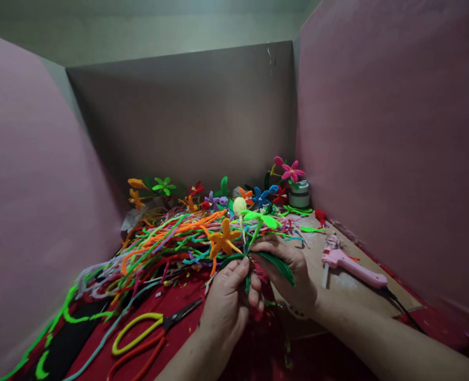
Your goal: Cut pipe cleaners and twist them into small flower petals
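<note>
Both hands meet around a small pipe-cleaner flower bouquet in the middle of the view. My left hand [232, 296] pinches its dark green stem [248, 280] between thumb and fingers. My right hand [287, 262] has its fingers closed at the stem's top, beside a dark green leaf [279, 265]. Above the hands rise an orange flower [223, 238], a pale yellow bud [239, 206] and a bright green flower [264, 218]. Scissors [163, 317] with one yellow and one red handle lie left of my left hand.
A heap of many-coloured pipe cleaners [150, 238] spreads behind and left of the hands. Finished flowers [261, 197] stand at the back. On the right, a pink glue gun [353, 267] rests on a board [341, 301]. Pink panels [393, 132] stand at both sides.
</note>
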`<action>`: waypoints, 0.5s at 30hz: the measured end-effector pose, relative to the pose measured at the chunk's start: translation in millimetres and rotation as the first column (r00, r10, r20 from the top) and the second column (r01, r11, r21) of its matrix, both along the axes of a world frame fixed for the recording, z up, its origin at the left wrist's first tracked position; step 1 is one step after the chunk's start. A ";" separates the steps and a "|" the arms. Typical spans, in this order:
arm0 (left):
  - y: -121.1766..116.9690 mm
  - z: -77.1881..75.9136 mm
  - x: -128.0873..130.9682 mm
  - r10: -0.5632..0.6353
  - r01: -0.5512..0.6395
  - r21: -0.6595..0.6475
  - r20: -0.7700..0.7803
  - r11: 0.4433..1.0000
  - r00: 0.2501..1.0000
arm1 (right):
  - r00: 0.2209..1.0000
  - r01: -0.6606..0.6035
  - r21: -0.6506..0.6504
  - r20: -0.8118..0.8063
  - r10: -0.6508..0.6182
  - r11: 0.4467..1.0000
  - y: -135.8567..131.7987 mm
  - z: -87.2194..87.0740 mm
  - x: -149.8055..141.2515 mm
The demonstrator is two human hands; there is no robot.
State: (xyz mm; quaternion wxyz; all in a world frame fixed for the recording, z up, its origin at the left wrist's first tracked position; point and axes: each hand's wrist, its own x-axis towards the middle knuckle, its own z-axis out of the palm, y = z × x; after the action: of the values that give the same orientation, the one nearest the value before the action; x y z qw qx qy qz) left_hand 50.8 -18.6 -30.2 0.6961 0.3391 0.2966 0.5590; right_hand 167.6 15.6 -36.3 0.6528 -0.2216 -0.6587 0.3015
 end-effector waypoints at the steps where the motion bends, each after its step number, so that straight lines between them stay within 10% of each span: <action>1: -0.3 1.2 -0.4 0.010 -0.009 0.009 -0.020 1.000 1.000 | 0.999 0.037 0.044 0.009 -0.037 0.998 0.3 1.5 0.1; 7: 4.5 3.9 -6.4 0.151 -0.141 0.071 -0.160 0.987 0.975 | 0.987 -0.089 -0.204 -0.151 0.059 0.975 3.2 6.1 -0.3; 15: 12.3 8.0 -13.6 0.422 -0.314 0.372 -0.256 0.874 0.870 | 0.925 -0.376 -0.555 -0.269 0.267 0.742 -0.7 2.3 -9.4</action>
State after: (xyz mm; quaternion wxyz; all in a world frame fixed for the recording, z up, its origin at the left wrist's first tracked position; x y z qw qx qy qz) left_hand 37.1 -6.3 -22.2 0.4517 0.4715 0.3740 0.6586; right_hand 158.3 14.9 -34.0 0.5419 -0.2714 -0.4992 0.6193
